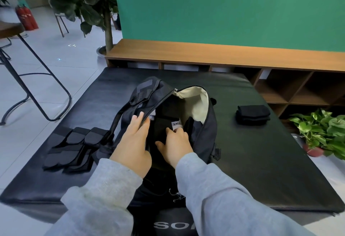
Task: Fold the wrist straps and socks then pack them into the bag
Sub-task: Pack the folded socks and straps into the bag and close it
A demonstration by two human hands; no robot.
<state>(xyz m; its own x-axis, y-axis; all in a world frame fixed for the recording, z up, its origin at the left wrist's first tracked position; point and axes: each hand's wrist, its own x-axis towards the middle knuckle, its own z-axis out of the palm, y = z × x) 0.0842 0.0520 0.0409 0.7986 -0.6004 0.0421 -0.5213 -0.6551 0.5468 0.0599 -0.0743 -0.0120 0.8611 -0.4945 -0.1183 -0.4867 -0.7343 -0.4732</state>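
Note:
A black bag (205, 123) with a cream lining lies unzipped in the middle of a black mat (261, 151). My left hand (133, 142) rests with straight fingers on the bag's left zipper edge. Inside the opening, my right hand (176, 145) has its fingers on dark fabric with a white tag; whether it grips that fabric is hidden. Black wrist straps (72, 149) lie spread on the mat to the left of the bag. A folded pile of black socks (252, 114) sits on the mat to the right.
A low wooden shelf unit (224, 54) runs along the green wall behind the mat. A potted green plant (324, 133) stands at the mat's right edge. A metal-legged table (28, 78) and a tree trunk (108, 36) stand at the left on the tiled floor.

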